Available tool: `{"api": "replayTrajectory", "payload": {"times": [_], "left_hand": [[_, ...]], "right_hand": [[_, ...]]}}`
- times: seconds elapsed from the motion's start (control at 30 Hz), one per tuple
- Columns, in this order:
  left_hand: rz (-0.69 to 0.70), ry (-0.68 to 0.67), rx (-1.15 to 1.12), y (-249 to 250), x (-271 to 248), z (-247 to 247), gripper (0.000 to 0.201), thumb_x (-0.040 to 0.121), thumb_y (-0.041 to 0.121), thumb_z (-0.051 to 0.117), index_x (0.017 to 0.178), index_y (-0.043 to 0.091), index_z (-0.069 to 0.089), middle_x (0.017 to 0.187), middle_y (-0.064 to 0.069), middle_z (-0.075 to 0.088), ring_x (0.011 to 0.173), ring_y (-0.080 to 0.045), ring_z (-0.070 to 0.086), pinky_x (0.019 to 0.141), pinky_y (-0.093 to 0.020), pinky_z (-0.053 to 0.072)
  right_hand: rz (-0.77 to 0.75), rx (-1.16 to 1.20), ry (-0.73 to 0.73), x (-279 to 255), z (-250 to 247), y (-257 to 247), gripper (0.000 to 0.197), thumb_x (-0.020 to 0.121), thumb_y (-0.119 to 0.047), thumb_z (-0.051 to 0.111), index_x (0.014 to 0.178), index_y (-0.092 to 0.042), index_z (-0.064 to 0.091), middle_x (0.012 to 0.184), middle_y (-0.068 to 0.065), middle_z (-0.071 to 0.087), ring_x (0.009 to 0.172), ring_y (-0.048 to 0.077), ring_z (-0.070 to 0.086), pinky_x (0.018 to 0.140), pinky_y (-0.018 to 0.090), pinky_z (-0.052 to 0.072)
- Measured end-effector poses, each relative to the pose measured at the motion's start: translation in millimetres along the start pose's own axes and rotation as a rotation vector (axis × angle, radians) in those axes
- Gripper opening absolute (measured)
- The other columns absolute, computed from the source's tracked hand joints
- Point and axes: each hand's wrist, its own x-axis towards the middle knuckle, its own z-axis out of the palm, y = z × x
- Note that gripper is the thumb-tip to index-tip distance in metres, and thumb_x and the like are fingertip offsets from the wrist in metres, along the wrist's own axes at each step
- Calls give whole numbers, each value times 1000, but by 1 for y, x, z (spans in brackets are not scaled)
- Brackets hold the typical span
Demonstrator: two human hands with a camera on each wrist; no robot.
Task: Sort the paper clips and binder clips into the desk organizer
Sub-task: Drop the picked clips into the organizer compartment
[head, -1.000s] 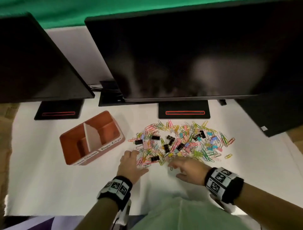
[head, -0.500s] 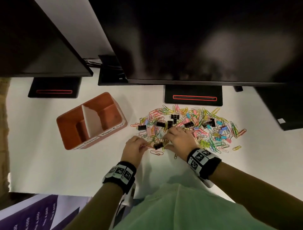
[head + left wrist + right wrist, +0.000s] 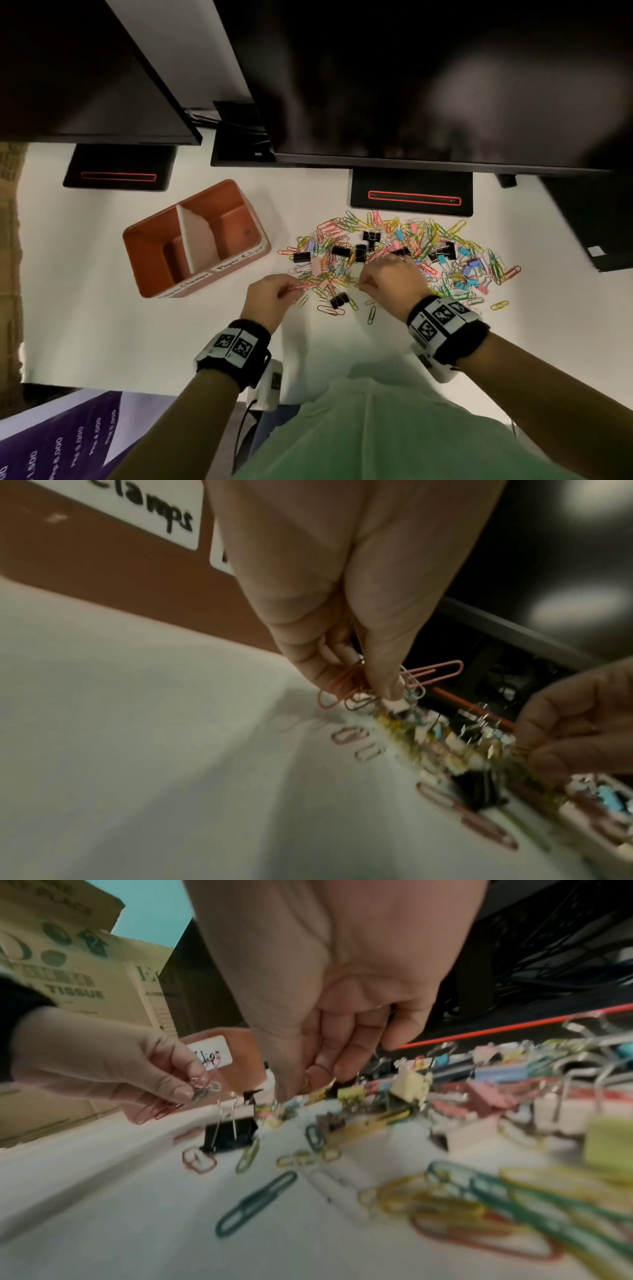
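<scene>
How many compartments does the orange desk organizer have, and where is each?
2. The left compartment sits behind the clamps label; the right compartment sits behind the paper clips label. A white divider parts them. None looks hidden.

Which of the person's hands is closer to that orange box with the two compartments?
Left. The left hand is just right of the orange box, pinching paper clips. The right hand is farther right, over the clip pile.

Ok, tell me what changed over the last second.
Both hands went forward from the near edge into the clip pile. The left hand now pinches a few paper clips; the right hand pinches a clip, hard to make out. The organizer has kept its place and holds no clips.
</scene>
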Motion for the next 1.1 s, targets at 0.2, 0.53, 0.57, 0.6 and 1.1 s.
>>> {"api": "replayTrajectory", "payload": {"times": [0.2, 0.53, 0.57, 0.6, 1.1], "left_hand": [[66, 77, -253, 14, -13, -70, 18, 78, 8, 71, 76, 26, 68, 67, 12, 66, 59, 2, 53, 60, -11, 41], [6, 197, -199, -13, 33, -143, 19, 83, 14, 66, 102, 15, 67, 99, 0, 69, 85, -13, 64, 84, -25, 53], [39, 202, -128, -13, 33, -143, 24, 84, 15, 64, 108, 13, 65, 106, 1, 65, 89, -12, 62, 87, -24, 51], [86, 217, -41, -11, 30, -144, 26, 85, 16, 63, 111, 13, 64, 109, 2, 60, 93, -11, 59, 90, -25, 48], [312, -193, 61, 10, 30, -41, 46, 90, 21, 54, 134, 16, 41, 137, -3, 40, 122, -9, 41, 104, -15, 27]], "right_hand": [[-35, 194, 92, -2, -41, -25, 10, 89, -26, 60, 94, -18, 65, 88, -4, 64, 73, 8, 55, 67, 19, 42], [-160, 371, 186, 101, -40, -166, 14, 85, -27, 64, 97, -20, 67, 94, 0, 64, 81, 15, 58, 76, 28, 47], [-147, 325, 182, 107, -36, -170, 19, 85, -32, 64, 100, -21, 67, 97, 0, 64, 86, 18, 60, 79, 31, 48], [-138, 283, 194, 109, -33, -172, 23, 84, -36, 63, 103, -22, 66, 99, 0, 65, 90, 19, 60, 81, 33, 49], [229, 243, 138, 98, -41, -36, 38, 90, -21, 58, 128, -18, 52, 133, 4, 52, 122, 21, 49, 102, 30, 38]]}}
